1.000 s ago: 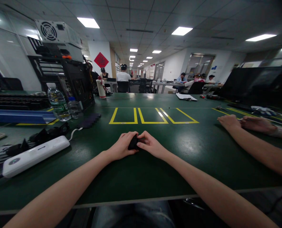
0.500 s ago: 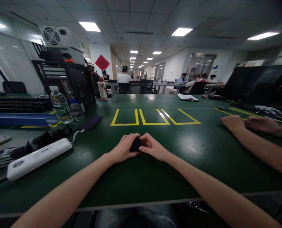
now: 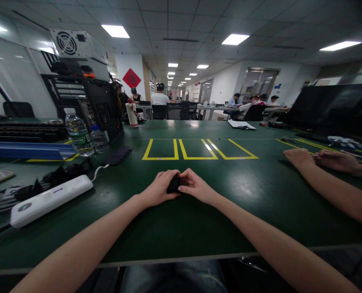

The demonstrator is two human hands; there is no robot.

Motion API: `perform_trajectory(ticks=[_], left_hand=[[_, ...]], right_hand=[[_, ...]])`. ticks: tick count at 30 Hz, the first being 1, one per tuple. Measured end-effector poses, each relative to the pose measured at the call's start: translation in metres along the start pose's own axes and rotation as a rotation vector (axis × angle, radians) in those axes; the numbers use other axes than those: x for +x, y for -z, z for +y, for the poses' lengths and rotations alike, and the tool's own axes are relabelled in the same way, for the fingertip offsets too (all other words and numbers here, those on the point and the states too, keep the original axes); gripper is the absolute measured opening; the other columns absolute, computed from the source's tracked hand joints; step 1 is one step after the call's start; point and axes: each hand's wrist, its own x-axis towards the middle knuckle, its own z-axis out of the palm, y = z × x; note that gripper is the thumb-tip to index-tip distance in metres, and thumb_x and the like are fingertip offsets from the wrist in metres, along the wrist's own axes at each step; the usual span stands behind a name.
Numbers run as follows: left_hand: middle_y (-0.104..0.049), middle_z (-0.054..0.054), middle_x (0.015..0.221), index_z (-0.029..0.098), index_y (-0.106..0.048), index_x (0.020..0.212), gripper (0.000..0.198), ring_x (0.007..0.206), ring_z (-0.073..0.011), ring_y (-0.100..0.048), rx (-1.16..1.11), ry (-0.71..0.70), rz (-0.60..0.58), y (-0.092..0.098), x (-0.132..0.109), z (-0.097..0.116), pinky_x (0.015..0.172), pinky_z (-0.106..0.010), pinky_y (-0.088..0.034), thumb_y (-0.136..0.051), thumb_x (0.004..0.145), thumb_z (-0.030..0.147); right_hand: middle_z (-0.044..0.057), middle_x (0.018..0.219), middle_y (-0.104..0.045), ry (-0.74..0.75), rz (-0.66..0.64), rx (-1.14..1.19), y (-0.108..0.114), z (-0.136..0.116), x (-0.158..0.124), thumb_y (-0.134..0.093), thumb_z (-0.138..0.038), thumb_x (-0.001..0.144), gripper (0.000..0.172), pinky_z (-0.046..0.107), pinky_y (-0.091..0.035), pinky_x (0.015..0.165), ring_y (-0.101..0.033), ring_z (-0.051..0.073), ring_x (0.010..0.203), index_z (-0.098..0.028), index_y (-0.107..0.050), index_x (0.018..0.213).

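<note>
Between my two hands is a small black block-shaped object (image 3: 173, 184), partly covered by fingers, just over the green tabletop (image 3: 187, 228). My left hand (image 3: 160, 188) wraps it from the left, thumb below and fingers over the top. From the right, my right hand (image 3: 196, 186) pinches its edge with thumb and fingertips. What kind of thing the object is, I cannot make out. Beyond both hands, yellow tape outlines (image 3: 160, 158) mark the table.
On the left lie a white power strip (image 3: 51, 200) and black cables. Behind them stand a water bottle (image 3: 78, 134), a smaller blue-capped bottle (image 3: 97, 140) and a black computer case (image 3: 100, 106). Another person's hands (image 3: 301, 158) rest at right. A clipboard (image 3: 241, 124) lies far back.
Both hands stay on the black object in almost the same place. The whole view has shifted very slightly.
</note>
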Motion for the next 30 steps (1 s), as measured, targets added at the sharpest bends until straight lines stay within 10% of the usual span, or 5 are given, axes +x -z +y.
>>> perform_trajectory(ticks=[30], left_hand=[[-0.046,-0.006,0.112,0.023,-0.030,0.117,0.061,0.105,-0.0222,-0.043,-0.011,-0.005,-0.002,-0.0010,-0.0002,-0.0014,0.092,-0.040,-0.029,-0.063,0.066,0.028]], right_hand=[[0.002,0.097,-0.049,0.007,0.082,-0.086,-0.0007,0.0040,0.0023,-0.054,-0.030,0.073,0.027,0.037,-0.042,0.083,-0.051,0.016,0.093,-0.020,-0.044,0.096]])
